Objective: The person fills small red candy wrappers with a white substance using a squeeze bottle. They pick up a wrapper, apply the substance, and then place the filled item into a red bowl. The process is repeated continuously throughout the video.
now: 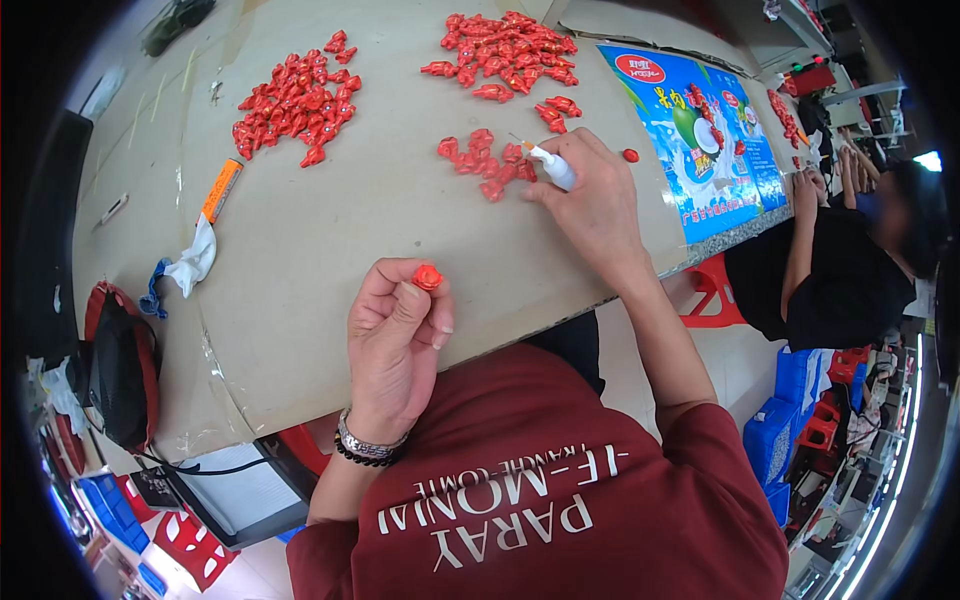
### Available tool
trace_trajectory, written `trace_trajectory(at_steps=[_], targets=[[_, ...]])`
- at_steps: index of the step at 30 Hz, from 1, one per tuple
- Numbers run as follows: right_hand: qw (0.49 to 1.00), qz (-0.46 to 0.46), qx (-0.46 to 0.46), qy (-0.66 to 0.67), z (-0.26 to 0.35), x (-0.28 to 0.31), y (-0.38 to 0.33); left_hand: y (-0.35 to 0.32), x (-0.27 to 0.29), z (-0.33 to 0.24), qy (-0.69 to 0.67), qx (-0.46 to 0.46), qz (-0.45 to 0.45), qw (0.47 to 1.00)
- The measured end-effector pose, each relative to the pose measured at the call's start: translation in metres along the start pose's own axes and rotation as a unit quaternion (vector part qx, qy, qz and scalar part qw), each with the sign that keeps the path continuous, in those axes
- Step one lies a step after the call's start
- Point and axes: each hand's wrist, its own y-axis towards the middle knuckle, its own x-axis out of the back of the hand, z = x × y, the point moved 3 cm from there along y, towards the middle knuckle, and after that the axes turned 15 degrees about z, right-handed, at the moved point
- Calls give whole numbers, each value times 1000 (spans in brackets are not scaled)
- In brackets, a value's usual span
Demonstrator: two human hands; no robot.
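My left hand [392,330] is over the near part of the table, pinching a small red plastic piece [427,276] between thumb and fingertips. Farther off and to the right, my right hand [600,195] is closed round a small white squeeze bottle [555,169] with an orange collar and a thin needle tip. That tip points left, over a small loose group of red pieces [482,158] lying on the table. Two larger heaps of similar pieces lie beyond, one at the far left [298,108] and one at the far middle [508,50].
A blue printed sheet [655,150] covers the table's right side. On the left lie an orange tube [222,188], a crumpled white wrap [194,260] and a black-and-red pouch [122,375]. A co-worker in black [825,260] sits at the right, beside a red stool [712,292].
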Motion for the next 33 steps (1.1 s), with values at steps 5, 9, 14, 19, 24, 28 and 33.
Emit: trace_trajectory(at_steps=[5, 9, 14, 19, 24, 28, 33], targets=[[999, 22, 12, -22, -2, -3, 9, 6, 1, 2, -4, -9, 8, 1000], [998, -28, 57, -26, -6, -6, 8, 10, -1, 3, -31, -10, -1, 999], [973, -9, 29, 227, 12, 5, -8, 12, 3, 6, 5, -19, 13, 1000], [880, 82, 1, 468, 26, -5, -23, 14, 0, 4, 50, -13, 0, 999], [836, 118, -51, 534, 32, -15, -26, 13, -2, 5, 28, -5, -3, 1000], [846, 112, -59, 519, 32, -20, -28, 12, -4, 6, 16, -6, 3, 1000], [853, 123, -41, 506, 35, -19, -29, 12, -5, 9, 16, -8, 7, 1000]])
